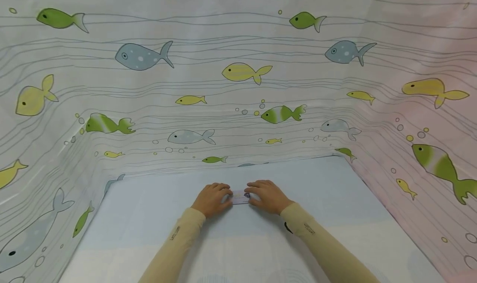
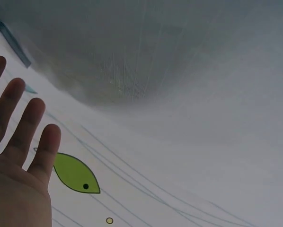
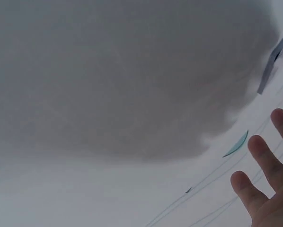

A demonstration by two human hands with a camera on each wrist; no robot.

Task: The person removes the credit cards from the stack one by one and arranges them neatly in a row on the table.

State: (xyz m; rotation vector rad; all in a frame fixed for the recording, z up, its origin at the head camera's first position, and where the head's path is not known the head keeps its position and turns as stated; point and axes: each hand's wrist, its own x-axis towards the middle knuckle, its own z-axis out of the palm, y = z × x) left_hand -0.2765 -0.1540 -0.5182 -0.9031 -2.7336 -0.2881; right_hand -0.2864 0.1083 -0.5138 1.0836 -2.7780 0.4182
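Observation:
A small flat rectangular pack (image 1: 239, 197), pale lilac with faint print and a dark purple patch, lies crosswise between the two hands. My left hand (image 1: 214, 198) holds its left end, fingers along the far side and thumb along the near side. At the other end, my right hand (image 1: 267, 197) grips it in much the same manner, beside the dark patch. In the left wrist view a grey strip (image 2: 13, 45) shows just past the fingers. A similar purple-grey strip (image 3: 270, 68) appears near the fingers in the right wrist view. Both thumbs are outside the wrist views.
Under the hands stretches a pale blue and white cloth-covered surface (image 1: 149, 221). A fish-printed sheet (image 1: 208, 117) rises behind it and along both sides like walls. Beige sleeves (image 1: 173, 245) cover both forearms, and a dark band (image 1: 288, 227) shows near the right wrist.

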